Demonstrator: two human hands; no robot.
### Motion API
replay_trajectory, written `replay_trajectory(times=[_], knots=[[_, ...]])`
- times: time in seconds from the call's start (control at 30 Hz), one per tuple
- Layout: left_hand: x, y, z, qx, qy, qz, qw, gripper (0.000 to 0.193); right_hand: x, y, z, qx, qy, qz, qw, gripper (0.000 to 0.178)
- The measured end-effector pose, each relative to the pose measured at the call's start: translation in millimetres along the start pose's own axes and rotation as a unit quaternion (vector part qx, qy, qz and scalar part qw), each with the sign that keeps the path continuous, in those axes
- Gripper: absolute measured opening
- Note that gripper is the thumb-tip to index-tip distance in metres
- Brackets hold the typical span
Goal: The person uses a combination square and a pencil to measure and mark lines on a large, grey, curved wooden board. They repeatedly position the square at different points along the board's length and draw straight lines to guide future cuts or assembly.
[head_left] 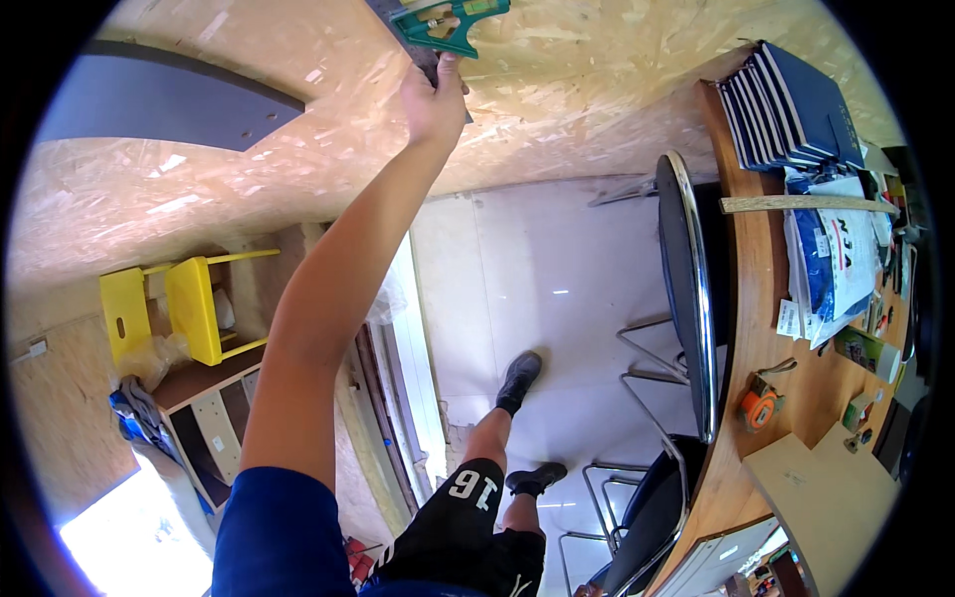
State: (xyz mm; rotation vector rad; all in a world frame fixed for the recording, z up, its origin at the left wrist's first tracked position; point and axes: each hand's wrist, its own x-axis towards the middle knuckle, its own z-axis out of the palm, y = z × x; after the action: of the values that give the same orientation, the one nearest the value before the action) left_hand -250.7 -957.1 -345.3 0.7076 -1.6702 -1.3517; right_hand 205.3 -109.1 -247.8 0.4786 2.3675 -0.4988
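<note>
At the near edge, too little of the right hand (588, 591) shows to tell what its fingers do. Farther, the left hand (434, 104) has its fingers closed on the gray ruler (422, 58) by its green head (458, 43), maybe for steadiness, at the far wood-chip wall (587, 90).

A: Hand tools?
B: One green-headed metal combination square (460, 41), long grey steel blade (425, 64); one round orange tape measure (760, 406).
A: Boards, furniture?
B: Broad tan strand-board panel (567, 99), mottled with flakes; slim-legged yellow chair (192, 310); brown wood-grained desk (754, 269).
A: Books, clothing?
B: Stacked navy hardbacks (811, 104), white page edges (741, 121); plain blue short sleeve (279, 527); black shorts (448, 532) with white print (485, 495).
</note>
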Motion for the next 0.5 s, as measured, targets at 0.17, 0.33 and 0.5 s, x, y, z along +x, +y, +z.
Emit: replay_trajectory(times=[0.17,0.33,0.5], knots=[[1.2,6.0,-3.3,0.038,0.003,0.006,0.999,0.024,4.4,-35.9,3.2,-0.092,-0.031,0.031,0.995,0.039],[-0.1,1.6,2.1,0.036,0.002,0.012,0.999,0.022,11.7,-55.9,5.2,-0.098,-0.071,0.065,0.991,0.046],[1.6,4.7,2.4,0.012,-0.011,0.004,1.000,0.022,20.1,-66.6,5.2,-0.103,-0.082,0.096,0.987,0.048]])
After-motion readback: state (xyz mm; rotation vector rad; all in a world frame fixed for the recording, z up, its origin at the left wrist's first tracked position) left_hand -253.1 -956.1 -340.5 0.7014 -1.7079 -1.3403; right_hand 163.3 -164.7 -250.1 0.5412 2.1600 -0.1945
